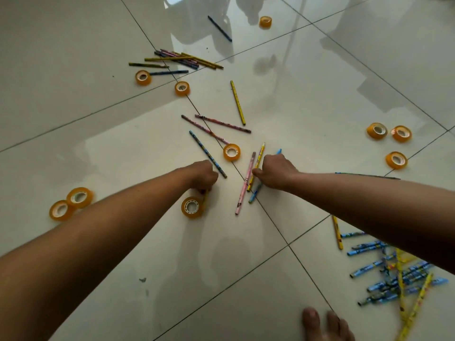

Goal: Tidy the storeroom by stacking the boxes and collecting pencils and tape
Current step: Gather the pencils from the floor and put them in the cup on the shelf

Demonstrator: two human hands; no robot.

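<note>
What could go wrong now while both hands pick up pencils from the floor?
The right hand covers three pencils at once; one may slip out. The left hand works right beside a tape roll and may knock it rolling. The bare foot is close to the pencil pile.

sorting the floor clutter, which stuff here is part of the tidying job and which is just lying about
Part of the job:
- pencils by the right hand, such as the pink pencil
- blue pencil by the left hand
- tape rolls, like the nearest tape roll
- pencil pile at lower right

Just lying about:
- small scrap on the floor tiles
</note>
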